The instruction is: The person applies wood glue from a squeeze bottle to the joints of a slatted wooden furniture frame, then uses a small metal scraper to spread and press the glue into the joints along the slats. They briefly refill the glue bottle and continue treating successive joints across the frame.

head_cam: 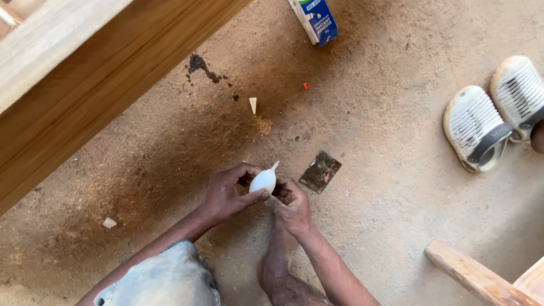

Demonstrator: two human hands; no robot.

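Left grip [226,195]: closed round small white squeeze bottle [263,181], thumb along its lower side, fingers curled over the far side. Right grip [290,205]: closed at bottle base, fingertips pinching from 4 o'clock; exact contact partly hidden. Bottle: held between both hands just above floor [396,187], tilted, pointed nozzle aimed toward 1 o'clock.

At 3 o'clock of bottle, just beside right hand: flat dark rectangular scraper blade [320,171], lying on floor, stained. At 12 o'clock, well apart: small white cone-shaped cap [253,105], on its own on floor. At 1 o'clock, farther: tiny orange fragment [304,86]. At 11 o'clock: dark stain [201,65] on floor. At 12 to 1 o'clock, top edge: blue and white carton [317,20], partly cut off by frame. At 9 to 11 o'clock: large wooden beam [85,85], running diagonally. At 8 o'clock, apart: small white scrap [109,222]. At 2 to 3 o'clock, far right: pair of white slatted sandals [498,113], side by side. At 4 o'clock, corner: pale wooden piece [476,275]. Floor: bare, dusted with sawdust. At 7 o'clock: grey-clad knee [164,280].
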